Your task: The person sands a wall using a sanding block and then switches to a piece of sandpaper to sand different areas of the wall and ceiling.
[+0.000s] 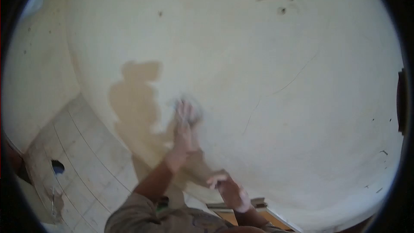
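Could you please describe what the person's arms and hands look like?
The left hand and right hand are bare, without gloves; no watch or ring is discernible in the blur. The forearms are uncovered. A loose grey-brown sleeve covers the left upper arm.

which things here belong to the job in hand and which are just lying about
In use: left hand flat on a grey pad, against the cream wall; right hand lower down.
Just about: tiled patch with a hole; wooden strip; dark marks.

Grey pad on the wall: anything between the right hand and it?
Nothing visible. The left hand presses the blurred grey pad on the wall; the right hand is lower, only bare wall between.
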Demonstrator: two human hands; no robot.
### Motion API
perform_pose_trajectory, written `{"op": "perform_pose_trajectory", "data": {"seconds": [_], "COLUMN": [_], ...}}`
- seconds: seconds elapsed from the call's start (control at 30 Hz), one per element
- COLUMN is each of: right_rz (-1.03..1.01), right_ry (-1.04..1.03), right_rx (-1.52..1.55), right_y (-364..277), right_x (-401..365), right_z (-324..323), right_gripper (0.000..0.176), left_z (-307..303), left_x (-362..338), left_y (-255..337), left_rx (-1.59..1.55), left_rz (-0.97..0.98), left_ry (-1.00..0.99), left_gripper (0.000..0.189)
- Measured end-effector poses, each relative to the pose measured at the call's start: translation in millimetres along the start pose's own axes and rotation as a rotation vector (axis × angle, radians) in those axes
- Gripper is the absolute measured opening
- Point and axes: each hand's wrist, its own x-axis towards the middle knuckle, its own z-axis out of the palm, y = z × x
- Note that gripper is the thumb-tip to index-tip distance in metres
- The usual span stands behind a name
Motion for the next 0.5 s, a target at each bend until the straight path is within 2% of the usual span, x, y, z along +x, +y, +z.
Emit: {"op": "perform_pose_trajectory", "data": {"seconds": [0.03,0.07,0.1,0.13,0.17,0.27,0.33,0.4,0.47,0.5], "right_rz": [0.026,0.149,0.282,0.317,0.331,0.283,0.245,0.251,0.25,0.247], "right_ry": [0.1,0.124,0.152,0.172,0.18,0.189,0.15,0.26,0.367,0.424], "right_rx": [-0.11,-0.204,-0.295,-0.27,-0.246,-0.309,-0.396,-0.362,-0.341,-0.339], "right_y": [3.2,6.0,6.9,6.4,6.3,-1.0,-2.9,-0.3,0.1,-3.3], "right_x": [6.2,9.1,3.9,-5.5,-5.9,-1.0,-4.8,-9.2,-13.6,-16.2], "right_z": [-3.3,-14.0,-22.4,-22.9,-25.1,-23.9,-27.0,-24.1,-21.4,-18.7], "right_gripper": [0.068,0.064,0.061,0.058,0.056,0.053,0.053,0.051,0.05,0.049], "left_z": [-6.5,-14.0,-26.4,-37.9,-64.9,-73.6,-57.0,-47.7,-44.7,-46.4], "left_x": [16.9,39.8,57.3,65.2,59.3,43.8,12.4,-13.4,-28.0,-24.2], "left_y": [-4.9,-3.9,-2.3,-4.1,-13.9,-9.7,-6.9,10.0,27.1,15.1], "left_rx": [-0.147,-0.404,-0.495,-0.456,0.175,0.136,0.204,0.296,0.419,0.288], "left_rz": [-0.089,-0.223,-0.275,-0.273,-0.124,-0.353,-0.058,0.104,0.125,0.025], "left_ry": [0.09,0.257,0.355,0.399,0.148,0.051,-0.075,-0.229,-0.414,-0.286], "left_gripper": [0.053,0.053,0.053,0.052,0.052,0.052,0.053,0.054,0.053,0.052]}}
